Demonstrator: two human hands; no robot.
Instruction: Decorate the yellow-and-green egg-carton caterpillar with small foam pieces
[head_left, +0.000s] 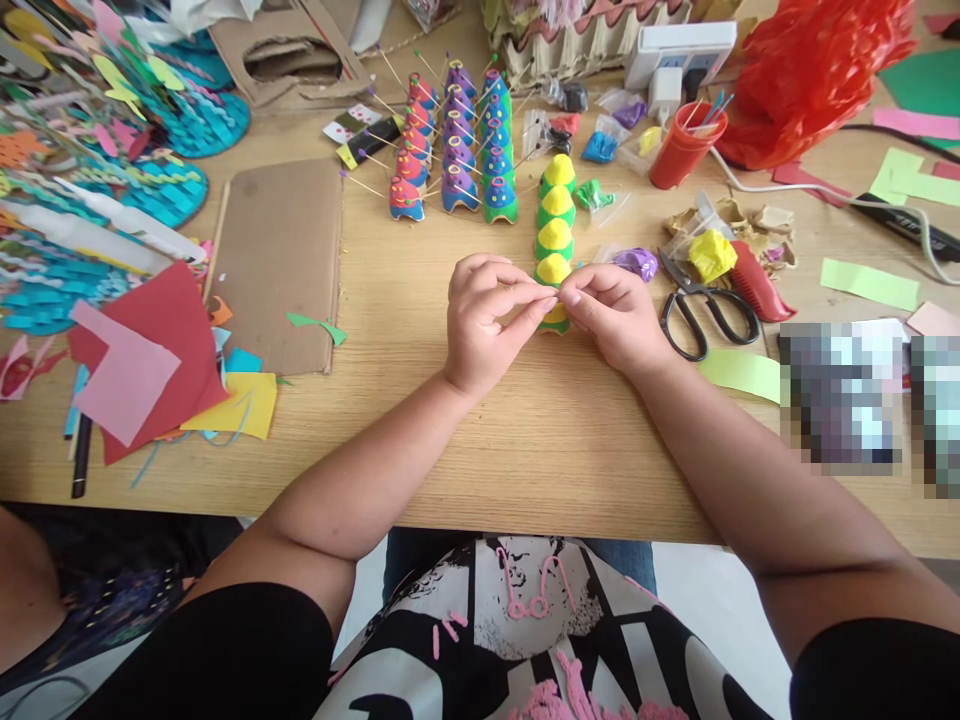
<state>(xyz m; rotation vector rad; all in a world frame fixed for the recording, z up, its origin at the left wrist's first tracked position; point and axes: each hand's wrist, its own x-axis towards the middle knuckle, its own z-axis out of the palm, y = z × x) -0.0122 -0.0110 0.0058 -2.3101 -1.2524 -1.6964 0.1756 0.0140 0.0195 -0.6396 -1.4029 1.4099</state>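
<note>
Left hand (489, 318): your fingertips pinch together; I cannot tell whether anything is between.
Right hand (621, 315): pinched likewise, meeting your left, probably for fine control; contents hidden.
Yellow-and-green egg-carton strip (556, 236): lengthwise before you, near end under your fingertips, apparently for easy reach.

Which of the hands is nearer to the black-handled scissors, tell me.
Right. The right hand is close to the scissors, at their left; the left hand is farther left, beyond the right one.
</note>
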